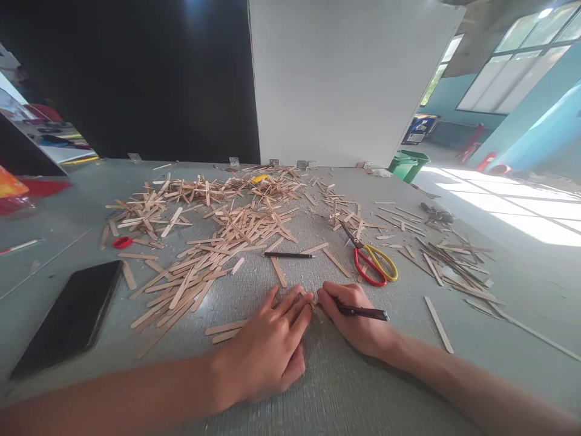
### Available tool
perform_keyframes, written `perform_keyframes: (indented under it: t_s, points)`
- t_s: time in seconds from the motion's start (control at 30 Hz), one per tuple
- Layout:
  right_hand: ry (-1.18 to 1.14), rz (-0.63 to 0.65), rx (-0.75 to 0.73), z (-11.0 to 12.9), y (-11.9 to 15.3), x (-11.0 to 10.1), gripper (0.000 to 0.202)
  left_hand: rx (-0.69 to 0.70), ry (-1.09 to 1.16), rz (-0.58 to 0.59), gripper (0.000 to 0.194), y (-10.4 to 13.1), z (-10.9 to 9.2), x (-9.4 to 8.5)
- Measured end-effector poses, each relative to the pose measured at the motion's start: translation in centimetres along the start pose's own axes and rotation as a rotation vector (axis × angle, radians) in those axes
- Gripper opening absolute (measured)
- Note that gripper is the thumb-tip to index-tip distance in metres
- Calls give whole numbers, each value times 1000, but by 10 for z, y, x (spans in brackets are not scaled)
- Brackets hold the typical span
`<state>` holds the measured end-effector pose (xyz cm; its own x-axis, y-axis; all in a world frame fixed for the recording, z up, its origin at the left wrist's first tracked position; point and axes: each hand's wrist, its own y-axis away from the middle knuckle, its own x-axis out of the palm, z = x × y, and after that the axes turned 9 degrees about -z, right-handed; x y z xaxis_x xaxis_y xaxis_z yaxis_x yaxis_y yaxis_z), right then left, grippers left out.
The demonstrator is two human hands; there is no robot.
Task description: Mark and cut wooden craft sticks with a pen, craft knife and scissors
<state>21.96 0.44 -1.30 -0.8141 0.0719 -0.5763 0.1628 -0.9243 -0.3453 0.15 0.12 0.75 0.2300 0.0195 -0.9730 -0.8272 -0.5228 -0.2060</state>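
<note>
My left hand (270, 345) lies on the table with its fingers bent forward, pressing down a wooden craft stick (313, 303) whose end shows at the fingertips. Two more craft sticks (227, 330) stick out from beneath its left side. Closed around a dark, slim, pen-like cutting tool (367, 313), my right hand (356, 318) brings the tip close to the left fingertips. The tip itself is hidden by fingers. Just beyond the hands lie a black pen (289, 255) and scissors (373, 260) with one red and one yellow handle.
Loose craft sticks (245, 227) are heaped across the table's middle and left. Split strips (458, 266) lie at the right. A black phone (68, 315) and a red ring (122, 242) are on the left. Black and white panels (336, 85) stand behind; a green bin (408, 165) is beyond.
</note>
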Motion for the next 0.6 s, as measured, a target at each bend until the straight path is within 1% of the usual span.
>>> perform_keyframes:
  t_s: [0.23, 0.37, 0.6]
  points:
    - [-1, -11, 21, -2, 1, 1, 39, 11, 4, 10, 54, 1, 1, 1]
    - [22, -4, 25, -5, 3, 2, 39, 18, 3, -20, 53, 2, 2, 2]
    - [32, -11, 31, -6, 3, 2, 39, 7, 35, -34, 51, 0, 3, 3]
